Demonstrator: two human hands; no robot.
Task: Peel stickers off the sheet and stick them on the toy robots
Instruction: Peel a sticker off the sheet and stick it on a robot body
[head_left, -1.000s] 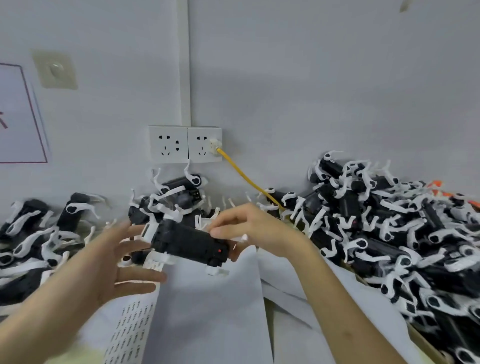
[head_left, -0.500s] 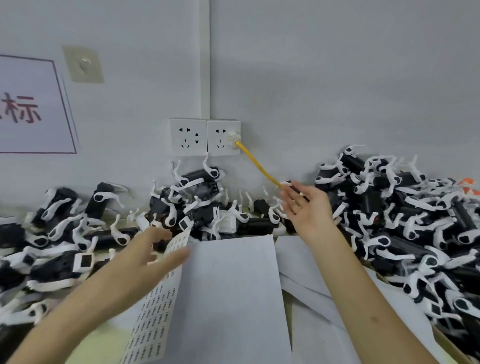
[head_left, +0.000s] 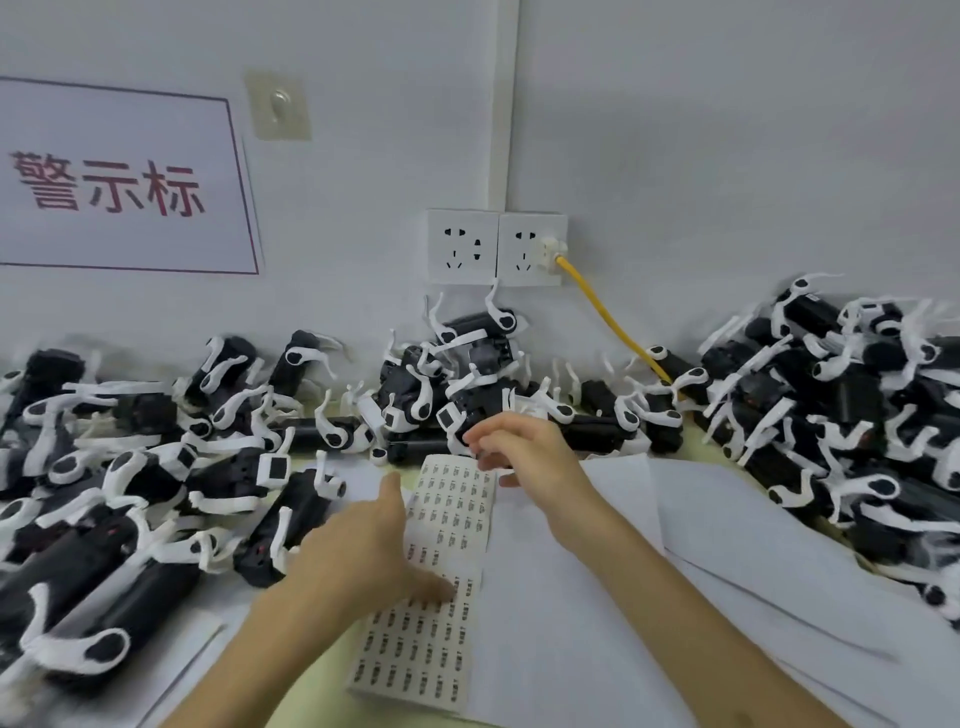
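Pale grey wall (head_left: 727, 130), twin sockets (head_left: 496, 248), red-lettered sign (head_left: 117, 182)

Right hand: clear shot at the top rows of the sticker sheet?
Probably yes. The right hand hovers at the top edge of the sticker sheet with nothing between; the left hand presses lower down the sheet, leaving the top rows uncovered.

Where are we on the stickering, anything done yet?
Done: cannot tell; no sticker is readable on the piled toy robots. In hand: the left hand presses the sticker sheet flat, the right hand curls its fingers at the sheet's top edge, probably picking one off. Left: most rows on the sheet are full, and robots lie heaped on both sides.
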